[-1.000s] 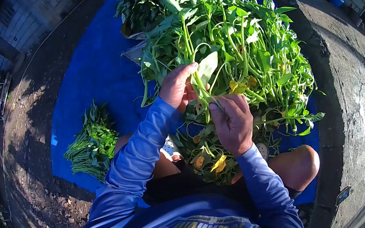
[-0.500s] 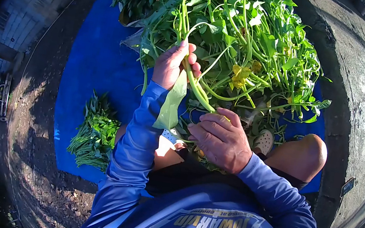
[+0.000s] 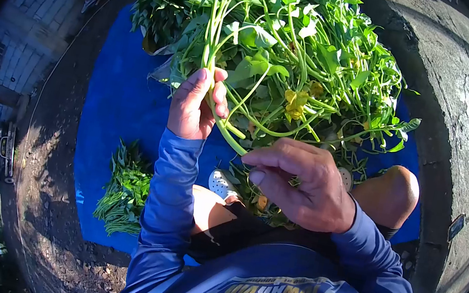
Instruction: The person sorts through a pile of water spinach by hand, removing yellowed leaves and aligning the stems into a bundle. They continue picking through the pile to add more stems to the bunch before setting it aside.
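Head view: a seated person's two bare hands at work over a blue tarp (image 3: 121,102). The left hand (image 3: 195,104), left of the frame's centre, is closed around a few long green stems (image 3: 210,49), with the thumb along one side and the fingers curled about the other. The stems rise from the grip toward the top edge of the frame, while their thicker lower portion slants down and to the right, ending near the centre. The right hand (image 3: 307,186), right of and below centre, is turned with its back upward; its thumb and index finger lie close together with a narrow gap, the index fingertip just beside the lower stem end. Whether it touches that end cannot be told. Behind the hands, a large leafy heap (image 3: 329,63) fills the upper centre, a yellow leaf (image 3: 295,104) showing at its near side; a darker leafy mass (image 3: 171,2) adjoins it at upper left. A small bundle of greens (image 3: 124,193), leaves uppermost and stems below, lies on the tarp at lower left. A pale perforated shoe (image 3: 222,185) shows below the left hand, and a bent knee (image 3: 391,191) at right. A grey concrete slab (image 3: 465,104) borders the tarp along the right of the frame.
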{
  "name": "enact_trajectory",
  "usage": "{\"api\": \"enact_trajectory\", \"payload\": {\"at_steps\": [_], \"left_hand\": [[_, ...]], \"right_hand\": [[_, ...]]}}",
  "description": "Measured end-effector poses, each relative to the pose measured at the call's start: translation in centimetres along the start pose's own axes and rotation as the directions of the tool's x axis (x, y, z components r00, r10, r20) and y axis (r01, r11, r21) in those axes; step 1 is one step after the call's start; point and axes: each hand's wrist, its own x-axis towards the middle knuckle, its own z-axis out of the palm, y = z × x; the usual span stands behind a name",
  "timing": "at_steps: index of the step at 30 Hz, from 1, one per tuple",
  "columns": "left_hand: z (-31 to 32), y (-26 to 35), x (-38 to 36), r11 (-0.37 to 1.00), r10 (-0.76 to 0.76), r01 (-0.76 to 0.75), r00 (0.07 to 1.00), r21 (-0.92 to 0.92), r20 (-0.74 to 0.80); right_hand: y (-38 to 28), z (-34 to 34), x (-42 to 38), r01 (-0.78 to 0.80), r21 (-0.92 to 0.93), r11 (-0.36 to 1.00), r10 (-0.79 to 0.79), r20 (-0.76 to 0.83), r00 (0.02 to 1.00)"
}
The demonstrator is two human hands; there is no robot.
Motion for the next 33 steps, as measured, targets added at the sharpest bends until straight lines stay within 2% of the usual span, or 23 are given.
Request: {"api": "enact_trajectory", "payload": {"at_steps": [2, 4, 6, 8, 10, 11, 12, 13, 14, 15, 16, 18, 22, 23, 26, 27, 30, 33], "left_hand": [[1.0, -0.5, -0.3, 0.997, 0.001, -0.002, 1.000, 0.075, 0.008], [2.0, -1.3, -0.5, 0.980, -0.001, 0.005, 1.000, 0.201, -0.021], [2.1, -2.3, -0.5, 0.958, 0.024, -0.032, 0.999, 0.286, 0.031], [2.9, -2.4, -0.7, 0.938, 0.012, -0.026, 0.999, 0.344, 0.044], [3.2, -2.3, -0.9, 0.919, 0.030, -0.038, 0.999, 0.393, 0.026], [3.2, -2.3, -1.1, 0.911, 0.050, -0.048, 0.999, 0.411, 0.004], [3.2, -2.2, -1.1, 0.902, 0.073, -0.058, 0.997, 0.428, -0.018], [3.3, -1.7, -1.1, 0.880, 0.171, -0.095, 0.977, 0.465, -0.125], [2.7, -0.6, -0.9, 0.899, 0.209, -0.147, 0.972, 0.412, -0.110], [1.8, -0.1, -0.4, 0.925, 0.249, -0.194, 0.959, 0.327, -0.135], [0.9, 0.3, 0.0, 0.942, 0.281, -0.238, 0.945, 0.238, -0.166], [0.0, 1.3, 0.3, 0.938, 0.302, -0.243, 0.922, 0.246, -0.242], [0.2, 1.3, 0.9, 0.935, 0.309, -0.208, 0.874, 0.286, -0.375], [0.1, 1.1, 1.1, 0.936, 0.314, -0.216, 0.868, 0.278, -0.386], [0.1, 1.2, 1.0, 0.948, 0.285, -0.194, 0.867, 0.252, -0.408], [0.1, 1.3, 0.9, 0.952, 0.274, -0.186, 0.871, 0.244, -0.408], [0.0, 1.2, 0.8, 0.939, 0.308, -0.207, 0.860, 0.273, -0.406], [-0.4, 1.6, 0.6, 0.948, 0.286, -0.198, 0.873, 0.249, -0.395]], "right_hand": [[1.2, 0.6, 2.3, -0.084, 0.033, 0.996, 0.088, -0.161, 0.983], [3.1, 1.0, 4.7, -0.120, 0.307, 0.944, 0.209, -0.275, 0.939], [6.6, 1.1, 6.8, -0.114, 0.247, 0.962, 0.208, -0.400, 0.892], [9.7, 1.3, 9.0, -0.102, 0.205, 0.973, 0.187, -0.452, 0.872], [9.4, 0.5, 10.3, -0.118, 0.106, 0.987, 0.147, -0.332, 0.932], [9.2, 0.0, 10.9, -0.147, 0.126, 0.981, 0.173, -0.236, 0.956], [9.2, -1.0, 11.2, -0.222, 0.094, 0.971, 0.236, -0.192, 0.953], [9.3, -2.2, 11.2, -0.293, 0.058, 0.954, 0.298, -0.148, 0.943], [9.5, -3.5, 11.6, -0.356, 0.015, 0.934, 0.356, -0.106, 0.929], [11.8, -4.4, 12.0, -0.297, -0.129, 0.946, 0.228, -0.388, 0.893], [14.8, -5.0, 12.1, -0.273, -0.279, 0.920, 0.047, -0.615, 0.787], [17.0, -6.6, 12.7, -0.360, -0.285, 0.888, 0.056, -0.710, 0.702], [18.3, -7.4, 14.4, -0.400, -0.390, 0.830, 0.088, -0.616, 0.783], [18.8, -7.3, 14.6, -0.414, -0.523, 0.745, 0.028, -0.596, 0.803], [19.7, -6.8, 14.8, -0.177, -0.707, 0.685, -0.285, -0.483, 0.828], [19.1, -6.9, 14.8, -0.121, -0.739, 0.663, -0.306, -0.415, 0.857], [19.0, -7.8, 15.3, -0.129, -0.776, 0.618, -0.244, -0.345, 0.906], [18.7, -9.2, 16.1, -0.066, -0.779, 0.624, -0.194, -0.236, 0.952]]}}
